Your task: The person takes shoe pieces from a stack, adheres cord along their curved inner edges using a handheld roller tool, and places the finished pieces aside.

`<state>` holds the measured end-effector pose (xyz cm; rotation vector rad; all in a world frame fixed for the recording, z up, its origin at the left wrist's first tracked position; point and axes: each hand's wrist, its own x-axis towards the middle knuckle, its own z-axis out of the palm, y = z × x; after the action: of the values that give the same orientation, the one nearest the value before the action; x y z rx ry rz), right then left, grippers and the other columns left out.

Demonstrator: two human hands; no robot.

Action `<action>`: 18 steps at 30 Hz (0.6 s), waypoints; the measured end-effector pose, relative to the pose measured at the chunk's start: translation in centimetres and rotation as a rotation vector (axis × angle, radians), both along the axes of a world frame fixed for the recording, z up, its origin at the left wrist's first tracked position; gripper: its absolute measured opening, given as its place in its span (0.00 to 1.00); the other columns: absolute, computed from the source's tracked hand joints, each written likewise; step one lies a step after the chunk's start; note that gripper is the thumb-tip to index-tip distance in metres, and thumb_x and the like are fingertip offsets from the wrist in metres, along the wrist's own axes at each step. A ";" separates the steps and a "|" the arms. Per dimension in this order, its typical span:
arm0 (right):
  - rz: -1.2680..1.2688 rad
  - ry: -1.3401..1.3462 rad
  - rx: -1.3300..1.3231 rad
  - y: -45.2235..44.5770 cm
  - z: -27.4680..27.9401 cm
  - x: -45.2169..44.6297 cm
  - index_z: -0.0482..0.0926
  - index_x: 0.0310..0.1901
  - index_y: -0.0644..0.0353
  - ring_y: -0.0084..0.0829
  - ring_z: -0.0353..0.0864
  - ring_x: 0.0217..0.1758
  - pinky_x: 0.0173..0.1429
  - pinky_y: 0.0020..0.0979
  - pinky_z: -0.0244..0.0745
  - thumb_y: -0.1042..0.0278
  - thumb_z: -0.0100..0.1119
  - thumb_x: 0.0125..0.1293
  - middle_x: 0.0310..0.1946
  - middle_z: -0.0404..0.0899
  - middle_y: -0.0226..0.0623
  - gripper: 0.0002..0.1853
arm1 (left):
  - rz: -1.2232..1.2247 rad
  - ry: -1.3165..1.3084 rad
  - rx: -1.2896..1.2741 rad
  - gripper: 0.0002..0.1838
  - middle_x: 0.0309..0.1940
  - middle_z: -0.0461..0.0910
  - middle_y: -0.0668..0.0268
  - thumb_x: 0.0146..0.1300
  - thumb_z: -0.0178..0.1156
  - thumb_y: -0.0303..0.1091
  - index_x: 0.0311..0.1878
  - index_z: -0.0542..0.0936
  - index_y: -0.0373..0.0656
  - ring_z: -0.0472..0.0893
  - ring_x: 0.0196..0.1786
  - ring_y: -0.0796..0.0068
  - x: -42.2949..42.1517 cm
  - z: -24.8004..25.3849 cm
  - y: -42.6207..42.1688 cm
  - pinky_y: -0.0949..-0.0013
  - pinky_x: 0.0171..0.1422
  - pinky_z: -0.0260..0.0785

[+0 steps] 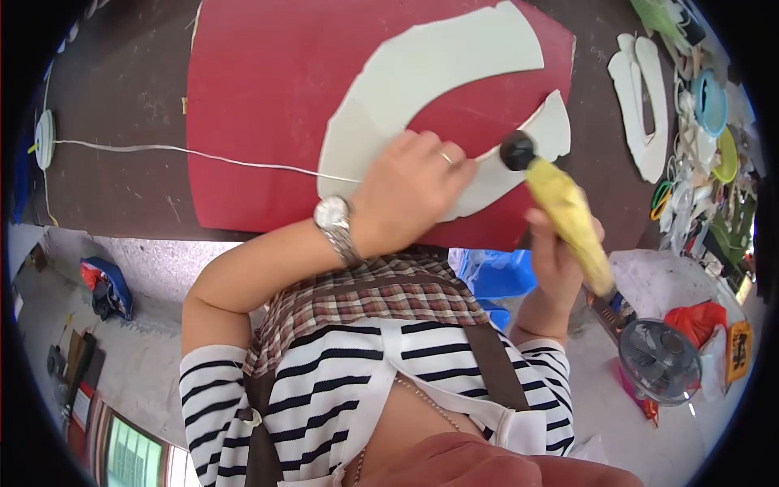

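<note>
A large white curved piece (365, 101) lies on the red board. My left hand (418, 191), with a watch at the wrist, rests on this piece, fingers curled near its inner edge. A thin white cord (243, 162) runs from a spool (45, 138) at the far left and passes under that hand; the fingertips' hold on it is partly hidden. In my right hand (560, 252) is a hammer (564, 211) with a round black head and a yellow wrapped handle, slightly blurred. Its head is over the right arm of the curved piece, close to the inner edge.
The red board (251, 73) covers the middle of a dark brown table (122, 191). Another white cut piece (649, 105) lies to the right, beside a clutter of scraps, a blue ring-shaped item (711, 101) and scissors (661, 199). A fan (660, 361) stands below right.
</note>
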<state>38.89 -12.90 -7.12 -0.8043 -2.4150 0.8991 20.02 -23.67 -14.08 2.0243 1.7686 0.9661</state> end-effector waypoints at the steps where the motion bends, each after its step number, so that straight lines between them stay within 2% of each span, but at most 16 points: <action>1: 0.017 -0.114 -0.028 -0.4 0.0 -1.0 0.82 0.44 0.66 0.42 0.84 0.29 0.34 0.33 0.78 0.69 0.75 0.61 0.31 0.83 0.43 0.14 | 0.001 0.051 0.010 0.21 0.41 0.77 0.65 0.53 0.61 0.28 0.53 0.83 0.37 0.75 0.39 0.66 -0.1 0.0 -0.6 0.64 0.44 0.69; 2: -0.042 -0.257 -0.189 -0.5 -0.1 -0.8 0.82 0.44 0.65 0.45 0.84 0.29 0.33 0.34 0.79 0.67 0.77 0.59 0.30 0.83 0.42 0.16 | -0.007 0.110 0.030 0.22 0.41 0.77 0.65 0.53 0.62 0.29 0.53 0.83 0.38 0.75 0.38 0.66 -0.3 0.0 -0.8 0.63 0.44 0.69; 5: 0.003 -0.157 -0.083 -0.9 0.0 -0.9 0.81 0.44 0.63 0.46 0.84 0.29 0.32 0.35 0.78 0.67 0.78 0.58 0.30 0.83 0.42 0.17 | -0.040 0.241 0.027 0.21 0.40 0.78 0.66 0.53 0.62 0.29 0.52 0.84 0.39 0.77 0.40 0.65 -0.1 0.2 -1.2 0.62 0.45 0.70; 6: 0.056 -0.130 -0.022 -1.3 -0.3 -1.0 0.81 0.43 0.62 0.46 0.84 0.29 0.32 0.35 0.78 0.67 0.78 0.58 0.30 0.83 0.42 0.17 | -0.051 0.153 0.027 0.21 0.41 0.78 0.66 0.52 0.63 0.29 0.51 0.85 0.40 0.77 0.41 0.65 -0.6 0.1 -1.5 0.62 0.46 0.70; 7: 0.043 -0.252 -0.137 -1.6 -0.3 -1.1 0.81 0.44 0.62 0.46 0.85 0.30 0.32 0.35 0.79 0.67 0.78 0.57 0.31 0.84 0.42 0.17 | -0.061 0.070 0.029 0.21 0.41 0.79 0.66 0.52 0.63 0.29 0.51 0.85 0.40 0.78 0.42 0.65 -1.9 -0.1 -1.8 0.62 0.46 0.70; 8: 0.037 -0.235 -0.142 -1.8 -0.2 -1.1 0.81 0.44 0.62 0.45 0.85 0.30 0.32 0.35 0.79 0.67 0.78 0.57 0.30 0.84 0.43 0.17 | -0.079 -0.010 0.033 0.20 0.41 0.79 0.66 0.52 0.63 0.29 0.51 0.85 0.40 0.78 0.42 0.64 -2.7 -0.2 -1.9 0.61 0.47 0.70; 9: 0.034 -0.218 -0.145 -1.7 0.0 -1.1 0.81 0.44 0.62 0.45 0.86 0.30 0.32 0.35 0.79 0.68 0.78 0.57 0.30 0.84 0.43 0.17 | -0.075 0.100 -0.019 0.18 0.42 0.80 0.67 0.52 0.63 0.29 0.48 0.85 0.41 0.79 0.47 0.64 -1.8 0.5 -2.4 0.61 0.50 0.71; 12: 0.056 -0.227 -0.128 -2.4 -0.2 -1.6 0.81 0.44 0.62 0.45 0.86 0.30 0.32 0.35 0.79 0.69 0.78 0.57 0.29 0.84 0.43 0.17 | -0.059 0.132 0.047 0.17 0.42 0.80 0.68 0.53 0.63 0.28 0.48 0.85 0.41 0.79 0.50 0.64 -2.0 0.6 -2.4 0.58 0.55 0.70; 13: 0.066 -0.241 -0.126 -2.8 -0.2 -1.6 0.81 0.44 0.62 0.45 0.86 0.30 0.32 0.35 0.79 0.69 0.78 0.57 0.29 0.84 0.43 0.17 | -0.081 0.011 0.001 0.15 0.42 0.80 0.69 0.55 0.62 0.29 0.47 0.85 0.41 0.79 0.53 0.64 -3.5 0.7 -2.7 0.55 0.61 0.68; 17: -0.001 -0.177 -0.243 -3.1 1.0 -2.1 0.81 0.44 0.62 0.45 0.87 0.31 0.33 0.36 0.79 0.69 0.79 0.55 0.30 0.84 0.43 0.18 | -0.121 0.305 0.004 0.14 0.43 0.80 0.69 0.54 0.65 0.28 0.46 0.86 0.43 0.78 0.56 0.63 -2.5 1.5 -3.8 0.52 0.65 0.66; 18: 0.043 -0.226 -0.224 -3.2 0.8 -2.0 0.81 0.45 0.62 0.45 0.87 0.31 0.33 0.36 0.79 0.69 0.79 0.56 0.30 0.85 0.43 0.18 | -0.104 0.181 -0.025 0.15 0.43 0.80 0.68 0.54 0.65 0.28 0.46 0.86 0.42 0.78 0.57 0.62 -3.0 1.4 -3.7 0.52 0.66 0.66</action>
<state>36.85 -16.12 -6.27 -0.9861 -2.5632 1.1671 16.98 -27.41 -12.64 2.2253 1.7324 0.7471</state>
